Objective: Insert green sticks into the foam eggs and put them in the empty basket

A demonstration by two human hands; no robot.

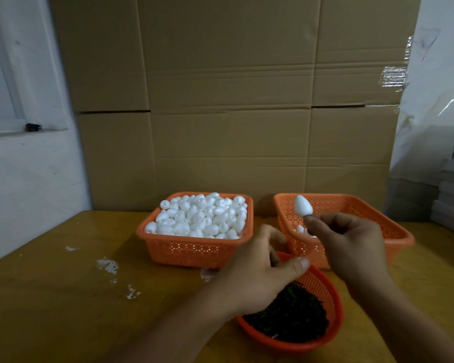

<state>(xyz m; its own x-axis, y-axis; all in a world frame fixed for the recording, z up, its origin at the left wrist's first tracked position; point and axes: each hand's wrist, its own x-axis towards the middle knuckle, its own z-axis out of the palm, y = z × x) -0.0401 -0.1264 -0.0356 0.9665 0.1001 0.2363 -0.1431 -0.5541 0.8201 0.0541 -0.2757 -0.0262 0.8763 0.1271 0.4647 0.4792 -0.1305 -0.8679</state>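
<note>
Fingertips of the right hand (349, 242) pinch a foam egg (303, 205) from below, holding it above the near-empty basket (393, 226). The left hand (257, 271) hangs loosely curled, holding nothing visible, over the round basket of green sticks (291, 315). A light pinch so low on the egg could let it tip and roll beyond the fingers, missing the basket.

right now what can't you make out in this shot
- Whether a green stick is in the foam egg: head view, the right hand hides its base.
- What the left hand holds, if anything: its curled fingers hide it.
- How many eggs lie in the right basket: the right hand hides most of the inside.
- Single sticks in the round basket: dark, blurred mass, partly under the left hand.
</note>
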